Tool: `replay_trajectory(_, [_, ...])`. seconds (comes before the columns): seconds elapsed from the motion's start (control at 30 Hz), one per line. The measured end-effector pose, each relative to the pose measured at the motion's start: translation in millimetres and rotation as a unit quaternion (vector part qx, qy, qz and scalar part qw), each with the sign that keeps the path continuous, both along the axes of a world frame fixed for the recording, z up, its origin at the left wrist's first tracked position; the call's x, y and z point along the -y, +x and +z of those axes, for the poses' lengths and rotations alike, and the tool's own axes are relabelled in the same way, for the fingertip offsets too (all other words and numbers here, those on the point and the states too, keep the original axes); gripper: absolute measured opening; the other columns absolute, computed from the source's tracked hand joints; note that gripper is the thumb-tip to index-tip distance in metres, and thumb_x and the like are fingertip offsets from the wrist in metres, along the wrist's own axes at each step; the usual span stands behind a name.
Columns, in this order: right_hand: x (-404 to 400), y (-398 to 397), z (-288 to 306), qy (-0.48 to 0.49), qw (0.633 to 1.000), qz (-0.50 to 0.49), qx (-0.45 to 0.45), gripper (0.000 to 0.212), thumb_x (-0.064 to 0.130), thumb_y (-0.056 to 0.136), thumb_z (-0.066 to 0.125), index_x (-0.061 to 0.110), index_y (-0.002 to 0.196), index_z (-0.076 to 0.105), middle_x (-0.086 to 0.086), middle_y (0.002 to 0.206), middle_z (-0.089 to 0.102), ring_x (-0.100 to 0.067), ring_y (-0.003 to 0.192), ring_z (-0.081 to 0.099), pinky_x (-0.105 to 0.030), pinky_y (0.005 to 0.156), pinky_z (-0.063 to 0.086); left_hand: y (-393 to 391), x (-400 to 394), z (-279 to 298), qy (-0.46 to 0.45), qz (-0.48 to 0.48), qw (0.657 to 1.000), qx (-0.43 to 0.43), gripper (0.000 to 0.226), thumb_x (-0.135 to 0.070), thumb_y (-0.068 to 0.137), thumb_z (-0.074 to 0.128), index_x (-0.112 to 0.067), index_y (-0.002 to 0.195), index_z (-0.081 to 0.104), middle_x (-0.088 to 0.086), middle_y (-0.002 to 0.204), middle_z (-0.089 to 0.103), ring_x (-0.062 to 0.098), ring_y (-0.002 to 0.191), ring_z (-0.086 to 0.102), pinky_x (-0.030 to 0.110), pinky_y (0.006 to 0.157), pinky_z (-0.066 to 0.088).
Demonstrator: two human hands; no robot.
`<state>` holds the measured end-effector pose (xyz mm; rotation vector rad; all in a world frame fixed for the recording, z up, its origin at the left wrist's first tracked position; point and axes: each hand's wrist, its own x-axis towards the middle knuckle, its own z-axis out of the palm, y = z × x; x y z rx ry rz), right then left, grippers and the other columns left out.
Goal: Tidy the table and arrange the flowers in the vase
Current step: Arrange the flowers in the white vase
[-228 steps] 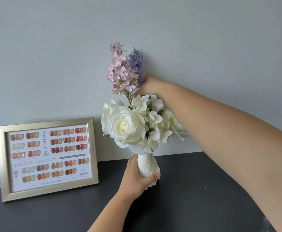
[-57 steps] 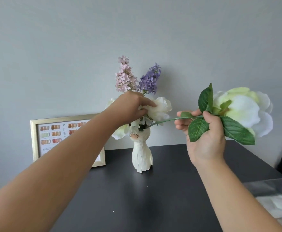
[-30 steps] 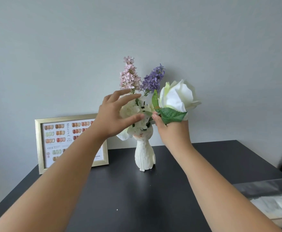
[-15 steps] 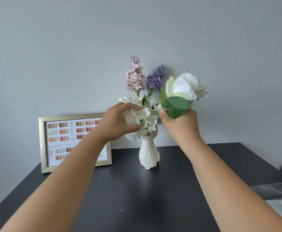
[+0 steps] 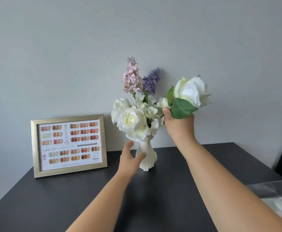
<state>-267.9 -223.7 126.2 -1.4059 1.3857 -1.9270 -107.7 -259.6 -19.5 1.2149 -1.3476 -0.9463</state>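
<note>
Moved: left hand [image 5: 131,158] drops from blooms to vase [image 5: 147,156], loosely cupping it.
Right hand [image 5: 178,125]: grips white rose [image 5: 191,91], stem probably hidden.
Handling: light, top-heavy; hold low.

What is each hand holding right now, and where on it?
The right hand grips a white rose by its stem, just under the leaves. The left hand is open beside the white vase, thumb touching its neck, not yet gripping it.

Nail salon, framed nail-colour chart [image 5: 69,144], black table [image 5: 36,206]
</note>
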Motion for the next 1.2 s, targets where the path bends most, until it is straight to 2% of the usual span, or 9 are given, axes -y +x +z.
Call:
replay_trajectory(0.1, [-0.7,2.1,-4.1,-0.008,1.0,0.006,-0.009,0.023,0.02,0.087,0.066,0.011,0.068,0.06,0.006,0.056,0.058,0.004,0.042,0.052,-0.006,0.043,0.038,-16.2,15.8,9.1,-0.022,-0.012,1.0,0.005,0.069,-0.043,0.071,0.077,-0.037,0.131,0.044,-0.03,0.118,0.052,-0.009,0.106,0.05,0.021,0.087,0.039])
replay_trajectory(0.37, [17.9,-7.6,3.7,0.028,0.998,0.037,0.038,0.021,0.013,0.089,0.062,0.014,0.068,0.062,-0.014,0.072,0.071,-0.022,0.063,0.072,-0.037,0.064,0.06,-23.5,42.2,0.5,-0.003,0.012,0.997,0.072,0.06,-0.035,0.081,0.076,-0.027,0.129,0.04,-0.012,0.123,0.053,0.014,0.113,0.054,0.031,0.087,0.043])
replay_trajectory(0.5, [16.3,-6.2,-5.3,-0.014,0.999,-0.022,-0.033,0.028,0.018,0.087,0.063,-0.004,0.07,0.059,-0.02,0.067,0.066,-0.026,0.058,0.064,-0.021,0.05,0.048,-17.9,46.7,0.7,-0.014,-0.001,0.995,0.096,0.066,-0.033,0.083,0.074,-0.023,0.137,0.037,-0.01,0.125,0.051,0.014,0.113,0.052,0.032,0.089,0.042])
replay_trajectory(0.57, [15.3,-6.6,-5.0,-0.035,0.997,-0.025,-0.067,0.023,0.014,0.083,0.062,0.005,0.063,0.058,-0.014,0.057,0.061,-0.026,0.05,0.053,-0.02,0.045,0.041,-16.2,46.1,1.0,-0.016,-0.008,0.994,0.104,0.066,-0.033,0.084,0.074,-0.023,0.137,0.037,-0.011,0.125,0.052,0.013,0.115,0.052,0.031,0.089,0.042])
replay_trajectory(0.67, [14.2,-9.0,-2.0,-0.035,0.964,-0.051,-0.257,0.037,0.008,0.078,0.054,0.025,0.05,0.038,0.008,0.046,0.042,-0.021,0.05,0.046,-0.02,0.046,0.031,-14.6,45.6,0.0,-0.02,-0.015,0.994,0.11,0.064,-0.032,0.084,0.075,-0.023,0.136,0.038,-0.009,0.127,0.054,0.013,0.116,0.053,0.032,0.092,0.045])
replay_trajectory(0.77, [17.5,-4.3,-6.4,-0.01,0.94,-0.042,-0.338,0.036,0.012,0.083,0.061,0.024,0.057,0.039,0.006,0.054,0.047,-0.021,0.056,0.049,-0.028,0.052,0.042,-14.0,44.3,0.1,-0.016,-0.016,0.994,0.105,0.059,-0.032,0.084,0.075,-0.024,0.131,0.04,-0.011,0.125,0.054,0.012,0.114,0.054,0.029,0.087,0.043])
replay_trajectory(0.9, [23.7,-4.0,-20.4,0.001,0.978,-0.012,-0.208,0.024,0.006,0.084,0.058,0.011,0.062,0.05,-0.009,0.059,0.056,-0.027,0.054,0.049,-0.035,0.051,0.044,-14.3,42.6,0.5,-0.014,-0.008,0.994,0.112,0.06,-0.033,0.085,0.075,-0.021,0.132,0.04,-0.013,0.121,0.048,0.01,0.11,0.05,0.028,0.086,0.041])
replay_trajectory(1.0, [25.2,-8.2,-25.1,-0.01,0.998,0.015,-0.058,0.01,0.014,0.083,0.068,0.005,0.084,0.066,-0.008,0.074,0.067,-0.017,0.069,0.06,-0.016,0.052,0.048,-14.3,41.5,-0.6,-0.017,-0.01,0.994,0.104,0.058,-0.03,0.085,0.075,-0.022,0.131,0.04,-0.011,0.122,0.049,0.012,0.113,0.052,0.029,0.088,0.042])
replay_trajectory(1.2, [25.9,-10.4,-47.8,0.017,0.997,0.075,-0.015,0.023,0.033,0.085,0.069,0.017,0.103,0.068,0.007,0.093,0.07,-0.004,0.083,0.066,-0.017,0.075,0.051,-13.1,41.2,-2.4,-0.023,-0.02,0.996,0.088,0.057,-0.03,0.085,0.075,-0.025,0.13,0.041,-0.01,0.125,0.052,0.013,0.115,0.053,0.032,0.092,0.045])
